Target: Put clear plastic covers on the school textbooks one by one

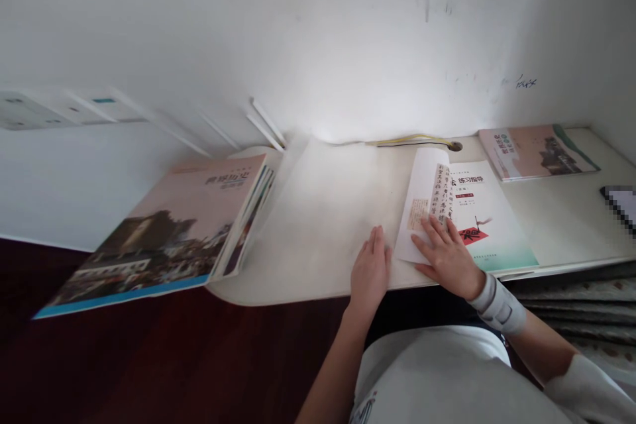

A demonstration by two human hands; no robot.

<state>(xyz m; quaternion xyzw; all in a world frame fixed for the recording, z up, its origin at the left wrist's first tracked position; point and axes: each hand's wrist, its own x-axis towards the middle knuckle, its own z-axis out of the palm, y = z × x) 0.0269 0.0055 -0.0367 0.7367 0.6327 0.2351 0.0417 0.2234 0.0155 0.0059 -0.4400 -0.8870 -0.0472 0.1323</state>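
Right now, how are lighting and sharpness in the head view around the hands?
Head view: glare washes out the desk; the floor is deeply shadowed; the large book at left looks stretched and soft; the left hand, and the right hand on the booklet, are fairly sharp.

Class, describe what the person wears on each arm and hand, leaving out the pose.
The left hand and its forearm are bare: no sleeve, ring or watch shows. The right hand is bare too, but a pale grey wrist band wraps its wrist, and a white sleeve covers the arm further up.
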